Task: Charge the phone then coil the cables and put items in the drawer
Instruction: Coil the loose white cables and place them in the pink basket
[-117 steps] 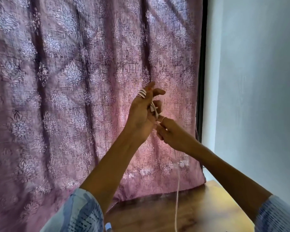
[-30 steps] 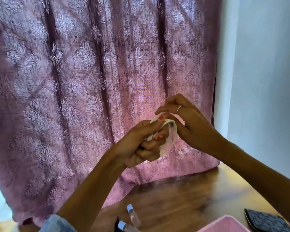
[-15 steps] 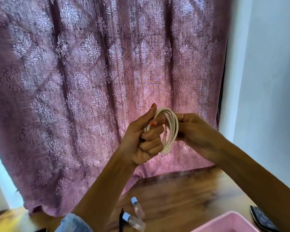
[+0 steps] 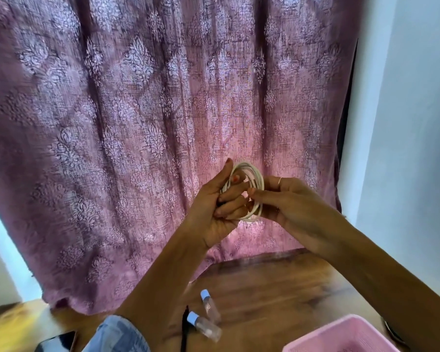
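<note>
Cable point(image 4: 255, 182), wound into white loops, is held above the table point(image 4: 277, 288) by the curled fingers of the left hand point(image 4: 215, 212) and pinched by the right hand point(image 4: 287, 201) (loops are best kept gripped until stowed).
</note>
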